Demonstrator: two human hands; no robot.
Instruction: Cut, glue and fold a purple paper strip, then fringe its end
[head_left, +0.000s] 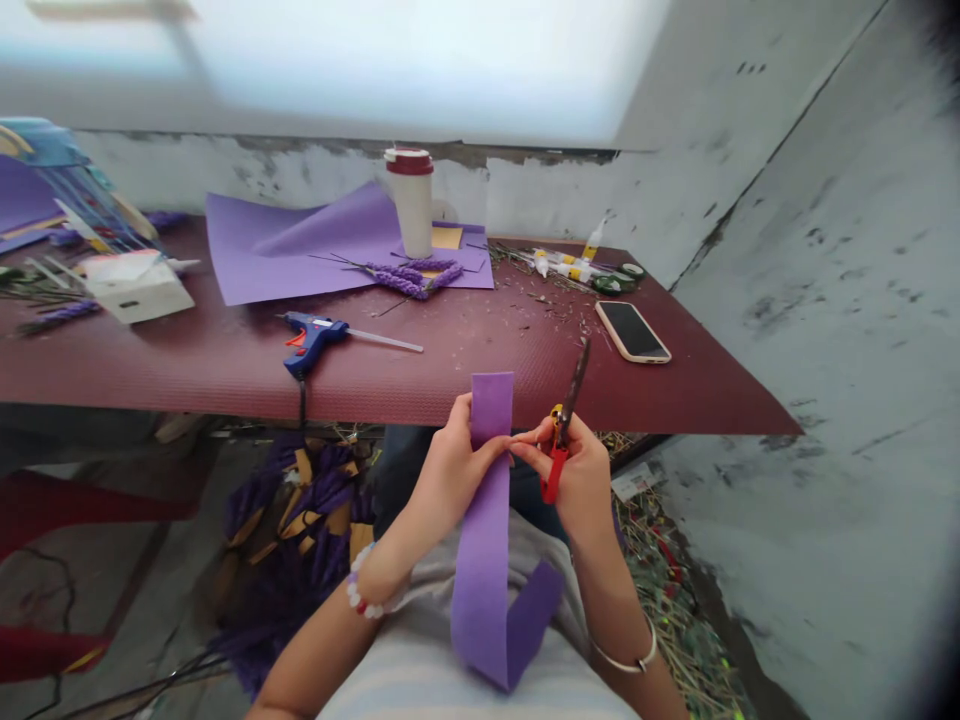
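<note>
A long purple paper strip (482,560) hangs over my lap, its upper end standing up near the table edge and its lower end folded to the right. My left hand (457,460) grips it, thumb across the front. Held in my right hand (581,470) is a pair of scissors (562,430) with red handles, the dark blades pointing up. The right thumb and forefinger pinch at the strip's right edge, touching the left thumb. Whether the pinch holds a bit of paper is hidden.
On the dark red table (465,340) are a blue glue gun (311,335), purple sheet (300,245), lidded cup (412,205), purple flower stems (416,277), small glue bottles (574,265), phone (634,332) and white box (135,285). Purple bundles (300,530) lie below, left.
</note>
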